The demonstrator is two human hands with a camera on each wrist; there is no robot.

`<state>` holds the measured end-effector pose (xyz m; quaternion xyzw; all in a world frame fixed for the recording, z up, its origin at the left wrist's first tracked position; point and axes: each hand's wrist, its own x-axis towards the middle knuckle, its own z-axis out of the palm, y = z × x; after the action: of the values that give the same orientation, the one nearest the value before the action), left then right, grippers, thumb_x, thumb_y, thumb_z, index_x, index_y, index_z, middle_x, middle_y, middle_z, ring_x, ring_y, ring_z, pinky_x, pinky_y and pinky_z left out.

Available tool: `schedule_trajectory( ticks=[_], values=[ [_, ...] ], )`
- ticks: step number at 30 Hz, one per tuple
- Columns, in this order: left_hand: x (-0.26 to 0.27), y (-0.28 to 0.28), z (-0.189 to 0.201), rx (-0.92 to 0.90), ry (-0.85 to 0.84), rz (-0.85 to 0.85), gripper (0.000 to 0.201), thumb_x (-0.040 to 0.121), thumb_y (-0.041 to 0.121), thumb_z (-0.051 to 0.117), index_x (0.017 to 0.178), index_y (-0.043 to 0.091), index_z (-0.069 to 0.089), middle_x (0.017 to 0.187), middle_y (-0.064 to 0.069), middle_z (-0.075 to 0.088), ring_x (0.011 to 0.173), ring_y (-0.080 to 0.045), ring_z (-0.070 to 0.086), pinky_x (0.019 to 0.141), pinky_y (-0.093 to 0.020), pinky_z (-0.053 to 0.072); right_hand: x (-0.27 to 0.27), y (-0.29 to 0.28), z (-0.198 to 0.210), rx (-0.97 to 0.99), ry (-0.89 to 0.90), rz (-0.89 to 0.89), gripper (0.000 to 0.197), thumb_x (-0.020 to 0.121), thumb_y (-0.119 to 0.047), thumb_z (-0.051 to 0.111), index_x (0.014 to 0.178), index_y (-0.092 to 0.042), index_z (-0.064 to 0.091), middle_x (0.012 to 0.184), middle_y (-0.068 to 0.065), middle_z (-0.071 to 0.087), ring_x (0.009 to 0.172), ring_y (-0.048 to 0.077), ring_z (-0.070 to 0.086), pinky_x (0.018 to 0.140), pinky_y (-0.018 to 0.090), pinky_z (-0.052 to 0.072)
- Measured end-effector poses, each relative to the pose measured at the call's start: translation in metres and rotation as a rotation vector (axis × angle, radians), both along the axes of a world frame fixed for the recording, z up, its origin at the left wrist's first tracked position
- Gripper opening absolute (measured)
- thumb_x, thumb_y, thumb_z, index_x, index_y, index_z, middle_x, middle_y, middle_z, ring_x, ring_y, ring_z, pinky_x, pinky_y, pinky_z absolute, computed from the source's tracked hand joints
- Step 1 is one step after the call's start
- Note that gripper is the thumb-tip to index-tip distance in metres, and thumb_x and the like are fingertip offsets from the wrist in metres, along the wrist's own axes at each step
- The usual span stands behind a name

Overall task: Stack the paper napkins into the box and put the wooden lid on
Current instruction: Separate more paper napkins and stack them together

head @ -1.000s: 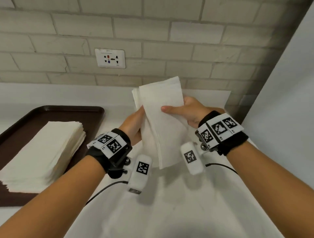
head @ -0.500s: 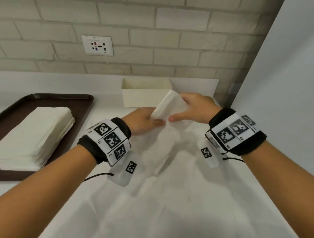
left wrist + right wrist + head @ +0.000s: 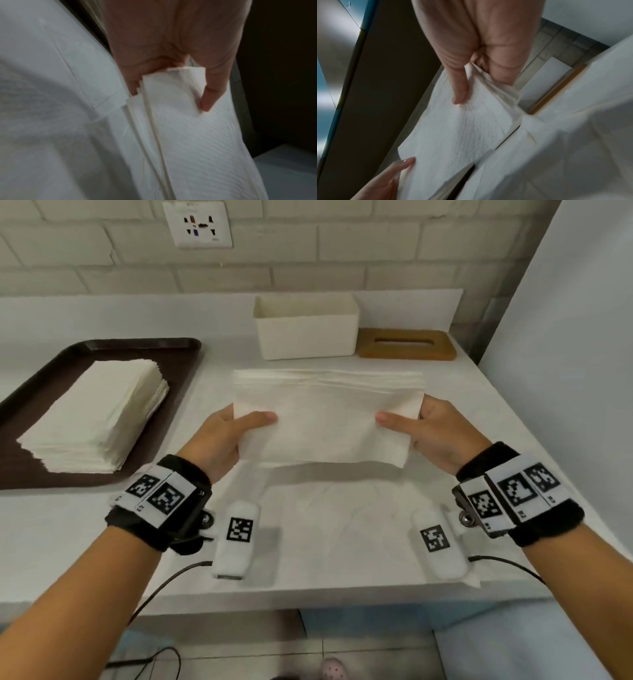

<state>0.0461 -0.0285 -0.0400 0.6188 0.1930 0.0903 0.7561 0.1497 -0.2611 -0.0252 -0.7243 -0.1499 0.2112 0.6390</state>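
Observation:
A small bundle of white paper napkins [image 3: 325, 419] hangs level above the white counter, held lengthwise between both hands. My left hand [image 3: 226, 433] pinches its left end, thumb on top [image 3: 173, 83]. My right hand [image 3: 435, 429] pinches the right end, thumb on top [image 3: 481, 100]. The open white box [image 3: 306, 328] stands at the back against the wall, just beyond the bundle. The wooden lid [image 3: 407, 345] with its slot lies flat to the right of the box. A tall stack of napkins [image 3: 96, 419] rests on the tray at the left.
The dark brown tray [image 3: 178, 354] sits at the counter's left. A white panel [image 3: 561, 371] closes off the right side, and a brick wall with a socket [image 3: 197, 224] runs behind. The counter's front edge [image 3: 308, 597] is below my wrists.
The napkin bundle went from upright in front of me to lying level and spread lengthwise between both hands. My view dropped, showing the box and lid.

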Motion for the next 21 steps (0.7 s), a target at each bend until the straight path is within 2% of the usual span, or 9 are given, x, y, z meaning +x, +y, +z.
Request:
schedule_trajectory(
  ticks=[2,5,6,9,11,14,16,18,21],
  values=[
    [-0.015,-0.002,-0.006,0.059,-0.007,0.014,0.029,0.078,0.011,0.065,0.105,0.002,0.063,0.099,0.0,0.073,0.095,-0.017,0.068,0.071,-0.023,0.055,-0.016,-0.001,-0.004,-0.011,-0.02,0.005,0.016,0.083,-0.011,0.063,0.096,-0.021,0.062,0.102,-0.002,0.068,0.092,0.01,0.065,0.078,0.018,0.053],
    [-0.048,-0.007,-0.013,0.214,0.004,0.046,0.038,0.078,0.013,0.068,0.075,-0.018,0.045,0.067,0.007,0.071,0.073,-0.008,0.069,0.065,-0.019,0.049,-0.045,-0.008,-0.01,-0.011,-0.058,0.002,0.015,0.083,-0.015,0.063,0.092,-0.028,0.062,0.09,-0.016,0.066,0.078,-0.005,0.066,0.063,0.006,0.05],
    [-0.06,-0.009,-0.015,0.259,0.001,0.051,0.036,0.078,0.017,0.068,0.062,-0.007,0.046,0.059,0.007,0.068,0.065,-0.005,0.067,0.063,-0.016,0.047,-0.054,-0.011,-0.013,-0.002,-0.063,-0.007,0.016,0.083,-0.015,0.063,0.091,-0.029,0.062,0.089,-0.019,0.066,0.076,-0.009,0.065,0.063,0.004,0.049],
    [-0.089,-0.014,-0.024,0.316,0.007,0.051,0.023,0.074,0.024,0.071,0.089,0.007,0.067,0.079,-0.001,0.074,0.08,-0.007,0.069,0.067,-0.013,0.049,-0.079,-0.021,-0.028,0.008,-0.05,-0.02,0.018,0.082,-0.015,0.064,0.092,-0.03,0.064,0.089,-0.022,0.067,0.08,-0.011,0.065,0.068,0.003,0.047],
    [-0.098,-0.018,-0.032,0.33,0.029,0.005,0.021,0.078,0.016,0.069,0.1,0.015,0.067,0.086,0.008,0.074,0.078,0.003,0.067,0.063,-0.006,0.047,-0.092,-0.024,-0.041,-0.046,-0.026,0.006,0.021,0.081,-0.015,0.065,0.098,-0.027,0.064,0.096,-0.018,0.068,0.086,-0.01,0.064,0.074,0.004,0.049],
    [-0.106,-0.026,-0.038,0.285,0.062,-0.062,0.012,0.079,0.004,0.067,0.085,0.012,0.061,0.064,0.015,0.069,0.058,0.008,0.063,0.053,-0.002,0.043,-0.103,-0.027,-0.055,-0.141,0.007,0.031,0.03,0.077,-0.014,0.069,0.106,-0.019,0.065,0.101,-0.01,0.07,0.091,-0.003,0.066,0.079,0.011,0.052],
    [-0.107,-0.024,-0.041,0.246,0.016,-0.07,0.024,0.076,0.0,0.068,0.092,0.015,0.061,0.072,0.014,0.071,0.069,0.006,0.065,0.06,-0.004,0.046,-0.103,-0.03,-0.056,-0.14,0.009,0.025,0.033,0.073,-0.011,0.073,0.104,-0.019,0.065,0.1,-0.005,0.071,0.091,0.003,0.066,0.078,0.017,0.054],
    [-0.107,-0.02,-0.042,0.246,-0.023,-0.074,0.038,0.073,-0.003,0.07,0.099,0.024,0.062,0.088,0.015,0.072,0.085,0.003,0.066,0.069,-0.006,0.048,-0.102,-0.03,-0.052,-0.123,-0.019,0.035,0.034,0.07,-0.006,0.075,0.097,-0.025,0.065,0.094,-0.006,0.069,0.083,-0.001,0.064,0.07,0.013,0.052],
    [-0.105,-0.022,-0.039,0.299,-0.019,-0.148,0.04,0.072,-0.002,0.071,0.097,0.028,0.063,0.088,0.022,0.07,0.083,0.007,0.064,0.069,-0.005,0.047,-0.099,-0.025,-0.048,-0.165,-0.05,0.142,0.034,0.068,-0.004,0.076,0.094,-0.025,0.068,0.09,-0.008,0.07,0.08,-0.003,0.064,0.066,0.009,0.05]
  ],
)
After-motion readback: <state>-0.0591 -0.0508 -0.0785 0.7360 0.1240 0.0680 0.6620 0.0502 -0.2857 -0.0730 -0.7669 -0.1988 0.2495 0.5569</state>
